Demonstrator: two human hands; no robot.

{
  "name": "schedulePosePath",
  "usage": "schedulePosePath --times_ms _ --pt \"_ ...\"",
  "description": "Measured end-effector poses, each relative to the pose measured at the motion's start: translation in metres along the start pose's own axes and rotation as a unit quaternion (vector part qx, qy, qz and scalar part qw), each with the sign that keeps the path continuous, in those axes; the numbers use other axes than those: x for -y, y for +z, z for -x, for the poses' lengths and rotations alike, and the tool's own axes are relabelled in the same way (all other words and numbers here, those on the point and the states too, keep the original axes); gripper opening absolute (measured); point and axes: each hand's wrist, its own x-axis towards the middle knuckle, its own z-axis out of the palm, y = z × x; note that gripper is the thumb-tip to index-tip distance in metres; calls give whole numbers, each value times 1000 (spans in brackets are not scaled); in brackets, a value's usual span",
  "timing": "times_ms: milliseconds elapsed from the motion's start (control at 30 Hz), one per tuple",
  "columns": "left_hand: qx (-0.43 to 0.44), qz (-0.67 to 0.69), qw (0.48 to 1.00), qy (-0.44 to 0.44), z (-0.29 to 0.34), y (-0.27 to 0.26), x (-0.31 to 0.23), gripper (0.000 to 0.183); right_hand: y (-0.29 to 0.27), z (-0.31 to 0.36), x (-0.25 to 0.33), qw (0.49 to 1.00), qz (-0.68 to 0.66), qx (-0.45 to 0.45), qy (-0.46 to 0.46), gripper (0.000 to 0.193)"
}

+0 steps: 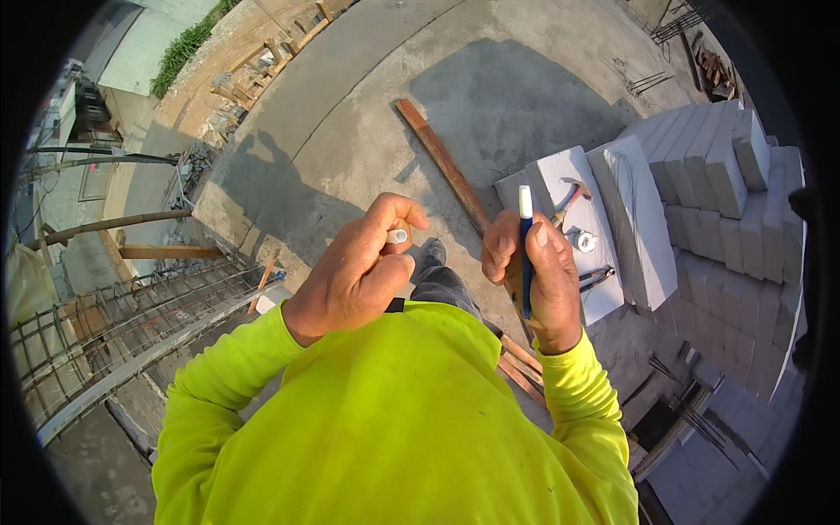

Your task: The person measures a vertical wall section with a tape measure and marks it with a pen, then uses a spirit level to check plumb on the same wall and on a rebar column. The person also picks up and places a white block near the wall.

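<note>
In front of my chest, my left hand (354, 267) is closed with a short white cap-like tube (397, 236) between thumb and fingers, its round end showing. My right hand (549, 284) grips a blue marker (527, 254) that stands upright, with its white end at the top. The two hands are apart. Beyond my right hand, a claw hammer (573, 198), a small round tape measure (584, 241) and pliers (598, 278) lie on a pale block (564, 171).
A long wooden board (437, 157) lies on the concrete floor (367, 114) ahead. Stacked pale blocks (700, 166) rise at the right. A rebar cage (131, 315) runs along the left edge, near timber props (171, 252). More boards (522, 363) lie by my right side.
</note>
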Motion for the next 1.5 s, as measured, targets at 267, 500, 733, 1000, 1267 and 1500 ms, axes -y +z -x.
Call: schedulePosePath --times_ms 267,500,733,1000,1267,1500 --pt "-44 -112 988 102 11 7 -1 29 36 6 10 976 41 -113 -182 23" --pt "-75 -136 970 184 8 14 4 39 45 2 8 959 78 -128 -240 22" --pt "-25 -181 969 167 7 8 -1 51 46 0 2 964 109 -97 -224 17" --pt "-30 -189 965 181 -11 21 -9 55 38 -1 3 973 104 -95 -185 14" --pt "43 -108 984 131 -28 39 -8 54 12 26 -8 905 337 -57 -254 14" --pt "29 -94 987 126 -40 63 -6 20 0 32 8 893 329 -98 -292 15"
